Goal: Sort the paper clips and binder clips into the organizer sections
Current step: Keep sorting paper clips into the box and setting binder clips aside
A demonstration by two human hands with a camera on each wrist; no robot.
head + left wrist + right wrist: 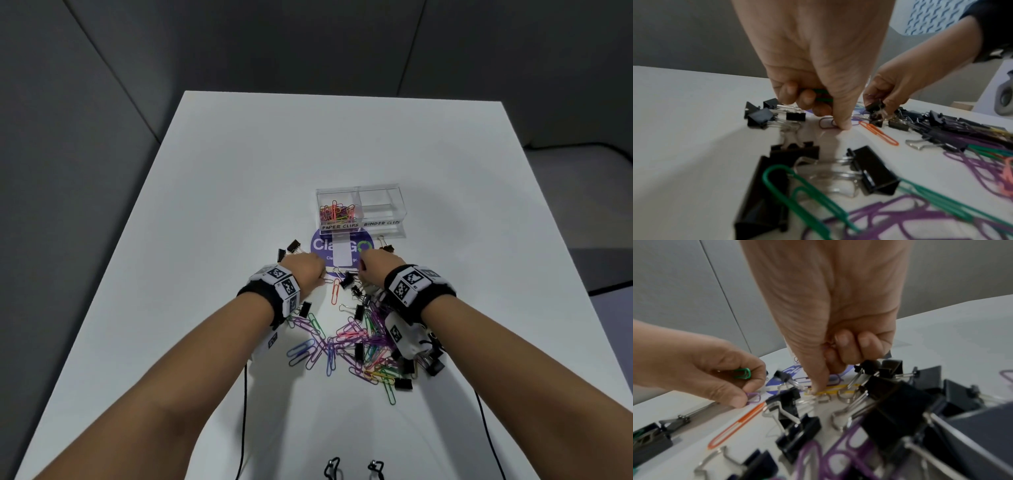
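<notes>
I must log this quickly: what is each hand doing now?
Left hand: holding green paper clips, fingertip on a small purple paper clip.
Right hand: fingers curled around a binder clip.

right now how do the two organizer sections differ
The paper clips section, on the left, holds a heap of colored clips; the binder clips section, on the right, looks empty. Their handwritten labels differ too. Both are clear-walled halves of one organizer.

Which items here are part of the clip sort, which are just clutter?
Job:
clear plastic two-section organizer
coloured wire paper clips
black metal binder clips
left hand, gripping green paper clips
right hand

Clutter:
round purple sticker
black cables
</notes>
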